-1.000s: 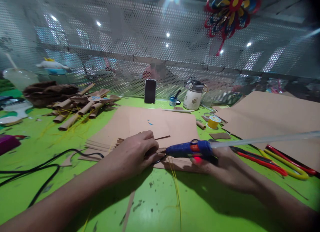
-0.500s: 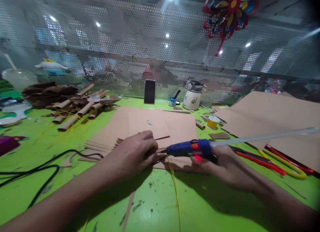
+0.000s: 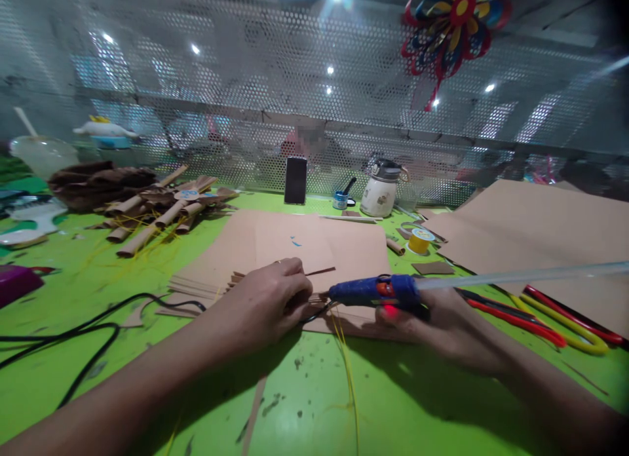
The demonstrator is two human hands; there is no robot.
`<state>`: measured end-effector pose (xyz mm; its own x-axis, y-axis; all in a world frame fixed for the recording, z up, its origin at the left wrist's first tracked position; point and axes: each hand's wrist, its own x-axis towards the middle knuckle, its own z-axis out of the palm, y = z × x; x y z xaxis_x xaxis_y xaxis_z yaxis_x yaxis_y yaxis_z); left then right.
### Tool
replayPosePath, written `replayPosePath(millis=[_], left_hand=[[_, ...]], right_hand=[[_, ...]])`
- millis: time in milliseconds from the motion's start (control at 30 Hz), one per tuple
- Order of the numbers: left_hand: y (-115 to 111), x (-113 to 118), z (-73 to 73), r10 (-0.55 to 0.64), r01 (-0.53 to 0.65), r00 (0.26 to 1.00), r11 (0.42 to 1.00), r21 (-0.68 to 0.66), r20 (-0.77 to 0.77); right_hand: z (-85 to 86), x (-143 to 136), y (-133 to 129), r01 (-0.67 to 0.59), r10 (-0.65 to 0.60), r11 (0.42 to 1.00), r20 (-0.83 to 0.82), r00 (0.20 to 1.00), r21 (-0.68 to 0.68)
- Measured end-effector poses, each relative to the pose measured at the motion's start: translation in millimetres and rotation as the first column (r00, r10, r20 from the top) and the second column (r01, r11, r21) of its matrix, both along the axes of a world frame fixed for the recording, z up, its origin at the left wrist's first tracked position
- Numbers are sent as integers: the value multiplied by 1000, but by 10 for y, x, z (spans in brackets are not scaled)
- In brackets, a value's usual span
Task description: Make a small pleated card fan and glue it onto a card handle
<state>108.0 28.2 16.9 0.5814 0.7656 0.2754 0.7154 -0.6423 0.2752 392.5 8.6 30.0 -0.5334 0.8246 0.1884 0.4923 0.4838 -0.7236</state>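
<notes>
My left hand is closed, its fingertips pinched on a small brown paper piece that is mostly hidden behind them. It rests over a stack of brown kraft paper. A dark thin strip sticks out past the knuckles. My right hand grips a blue glue gun from the right, its nozzle pointing left at the paper piece, close to my left fingertips. Out of the gun's back runs a long translucent glue stick. Yellow threads hang from beneath the nozzle over the green table.
Paper rolls with yellow thread lie at left; a black cable crosses nearby. Behind are a phone, a small blue jar and a white bottle. Right: yellow thread spool, red-handled tool, large paper sheets.
The view has shifted very slightly. The glue stick's far end sits a little lower, so the glue gun has tilted slightly. Both hands keep their hold.
</notes>
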Motion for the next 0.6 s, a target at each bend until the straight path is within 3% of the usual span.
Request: replayPosePath(millis=[233, 600], left_hand=[[3, 0, 7, -1, 1, 1000, 1000, 8, -4], [26, -22, -38, -15, 15, 1000, 999, 31, 10]], right_hand=[[-3, -10, 11, -9, 9, 1000, -41, 999, 2], [27, -18, -44, 59, -65, 992, 56, 996, 109]])
